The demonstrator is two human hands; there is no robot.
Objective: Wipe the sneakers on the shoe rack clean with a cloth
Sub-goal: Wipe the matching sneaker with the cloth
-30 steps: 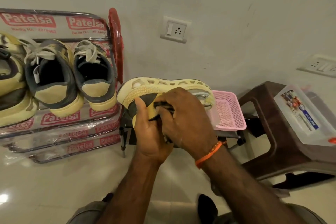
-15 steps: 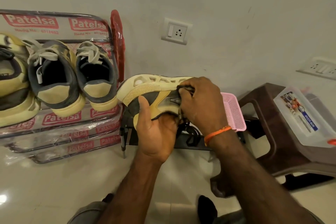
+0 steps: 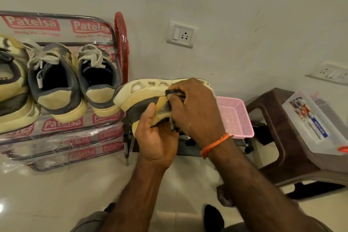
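sneaker [image 3: 143,98] is gripped by left hand [image 3: 158,137], sole up; dark cloth [image 3: 174,92] is pinched against it by right hand [image 3: 195,107].

4 sneakers, 3 on the shoe rack [image 3: 56,124] and 1 held sneaker [image 3: 143,98], 1 dark cloth [image 3: 174,92], 2 hands, 2 wall socket plates, 1 pink basket [image 3: 235,118], 1 brown stool [image 3: 273,137], 1 clear plastic box [image 3: 316,124], 1 orange wristband [image 3: 214,145]

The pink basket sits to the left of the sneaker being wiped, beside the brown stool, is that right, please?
Not quite: in the head view the pink basket sits to the right of the sneaker being wiped, beside the brown stool.
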